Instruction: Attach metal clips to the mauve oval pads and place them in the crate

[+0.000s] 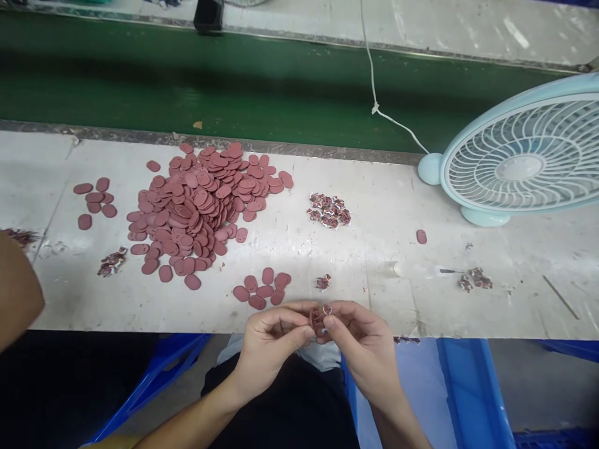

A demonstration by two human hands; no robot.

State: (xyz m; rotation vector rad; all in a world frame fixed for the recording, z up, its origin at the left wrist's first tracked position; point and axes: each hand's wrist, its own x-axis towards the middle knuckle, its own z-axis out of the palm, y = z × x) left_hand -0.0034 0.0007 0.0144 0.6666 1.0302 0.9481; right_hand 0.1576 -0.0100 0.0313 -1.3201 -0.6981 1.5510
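Observation:
My left hand (276,346) and my right hand (367,349) meet at the table's front edge, fingertips pinched. Between them is a small reddish-brown piece (317,321), its outline partly covered by the fingers. A small brown-and-white figure (327,310) shows at the fingertips of my right hand. Just beyond the hands stands another small brown-and-white figure (322,282). To its left lies a loose group of reddish-brown oval discs (264,291). A large heap of the same discs (196,206) covers the table farther back on the left.
A cluster of figures (329,210) sits mid-table. At right are a light-blue fan (519,168), a small white bottle (412,269) with a thin dark tip, and more small figures (477,279). A blue bin (472,393) is below the edge. Another person's arm (19,287) enters at left.

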